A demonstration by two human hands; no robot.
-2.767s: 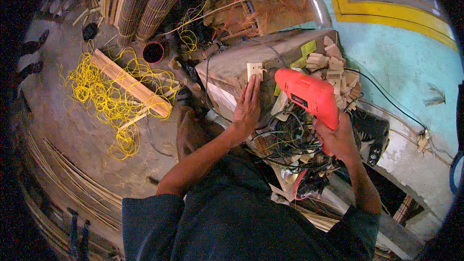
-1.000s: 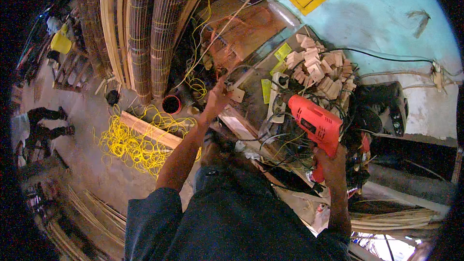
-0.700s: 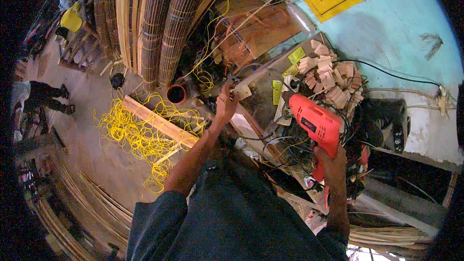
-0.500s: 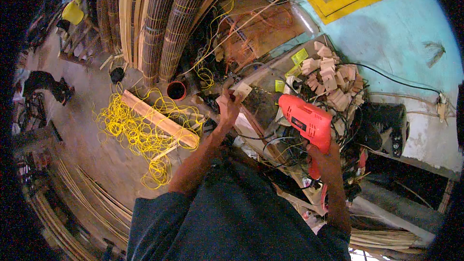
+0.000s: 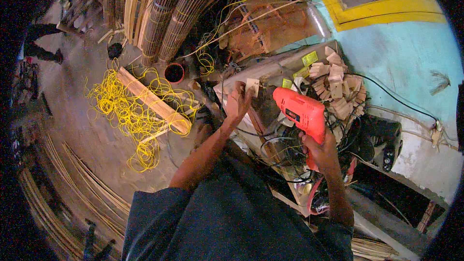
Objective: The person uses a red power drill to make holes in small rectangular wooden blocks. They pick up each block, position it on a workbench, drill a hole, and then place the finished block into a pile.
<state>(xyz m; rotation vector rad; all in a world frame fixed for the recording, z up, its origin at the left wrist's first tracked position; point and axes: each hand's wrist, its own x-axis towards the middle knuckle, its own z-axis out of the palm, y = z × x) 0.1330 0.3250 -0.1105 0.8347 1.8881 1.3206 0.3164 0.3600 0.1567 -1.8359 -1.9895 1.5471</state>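
Gripped in my right hand (image 5: pixel 320 151) is a red power drill (image 5: pixel 302 111), its body pointing up and left over the cluttered bench. Its front end, toward my left hand, is too dark to make out. My left hand (image 5: pixel 238 102) pinches a small pale wooden block (image 5: pixel 252 87) above the bench's near left part. The block and the drill are apart. Beyond the drill, many similar cut wooden blocks (image 5: pixel 338 84) lie heaped on the bench. Yellow-green labels or packets (image 5: pixel 309 58) sit left of that heap.
Tangled yellow cord (image 5: pixel 113 101) and a wooden plank (image 5: pixel 154 101) lie on the floor at left. Rolled slatted blinds (image 5: pixel 164 14) stand behind a dark red-rimmed bucket (image 5: pixel 174 73). A black cable (image 5: pixel 391 92) runs to the turquoise wall (image 5: pixel 396 48). A person's legs (image 5: pixel 41 43) show far left.
My view has shifted a little. The block in my left hand has turned more upright, and the drill has come closer to it. At far left the other person has changed position.
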